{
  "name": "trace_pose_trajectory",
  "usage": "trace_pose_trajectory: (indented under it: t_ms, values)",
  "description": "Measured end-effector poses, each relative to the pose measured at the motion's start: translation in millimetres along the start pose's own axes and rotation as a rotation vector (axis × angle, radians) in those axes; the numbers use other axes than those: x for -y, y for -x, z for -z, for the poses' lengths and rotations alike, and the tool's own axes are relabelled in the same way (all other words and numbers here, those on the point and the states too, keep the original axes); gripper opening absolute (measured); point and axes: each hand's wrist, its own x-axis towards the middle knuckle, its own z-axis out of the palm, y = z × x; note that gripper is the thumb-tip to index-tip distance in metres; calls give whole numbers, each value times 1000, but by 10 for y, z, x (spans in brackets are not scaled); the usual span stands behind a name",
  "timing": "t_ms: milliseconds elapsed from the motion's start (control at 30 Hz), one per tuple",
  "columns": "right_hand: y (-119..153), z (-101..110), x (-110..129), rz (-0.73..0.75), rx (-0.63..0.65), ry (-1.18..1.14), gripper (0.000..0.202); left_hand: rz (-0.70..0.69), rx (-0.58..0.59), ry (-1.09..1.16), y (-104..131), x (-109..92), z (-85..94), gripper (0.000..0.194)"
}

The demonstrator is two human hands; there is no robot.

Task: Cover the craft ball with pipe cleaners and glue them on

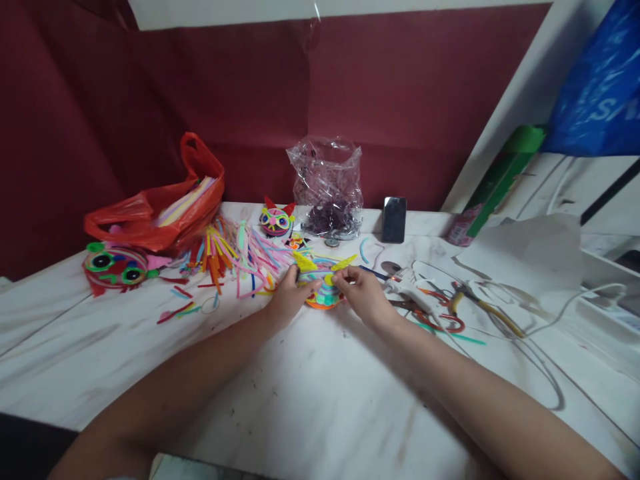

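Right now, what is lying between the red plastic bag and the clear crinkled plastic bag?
A small round face with pointed red ears and, nearer the red plastic bag, fuzzy pastel strips; the head view shows this.

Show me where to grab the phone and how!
Take the phone by its two long side edges, coming from the front. It stands upright, thin and flat, with its back towards the red backdrop, so those edges should be easiest to pinch.
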Motion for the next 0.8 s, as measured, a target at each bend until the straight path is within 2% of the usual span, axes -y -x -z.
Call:
trace_pose_trajectory:
  t_ms: [167,333,633,800]
  values:
    - [11,6,24,27,-32,93,21,-20,-25,-72,6,27,-7,40]
    - [43,-13,37,78,-114,173,14,-7,-3,-64,40,-47,-64,43]
    - [94,-54,-3,206,-185,233,15,-18,-37,-65,69,-69,-111,44]
    - [96,-84,-61,172,-191,167,12,-23,-155,-61,34,-65,-156,51]
